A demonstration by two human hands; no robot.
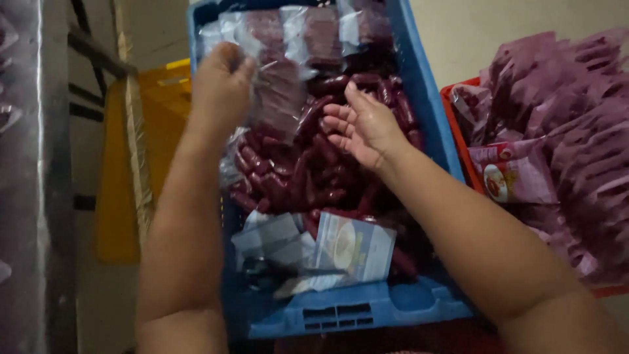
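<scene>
While both hands worked over a blue crate [432, 124] of dark red sausages [308, 174], the left hand [221, 85] had its grip closed on a clear plastic bag [278, 98].

That bag hung over the crate's upper left part, just above the loose sausages, pinched at its top edge by the curled fingers of the raised left hand. Clear sealed packs [314, 33] lay across the crate's far end. Pale, flat printed pouches [354, 246] rested at the near end, with black scissors [268, 272] beside them. The right hand [367, 128] hovered palm-up over the sausages, its grip open and empty, fingers spread toward the bag. To the right, a red crate [462, 147] held a heap of purple pouches [570, 131]. A yellow crate [164, 92] stood on the left.
</scene>
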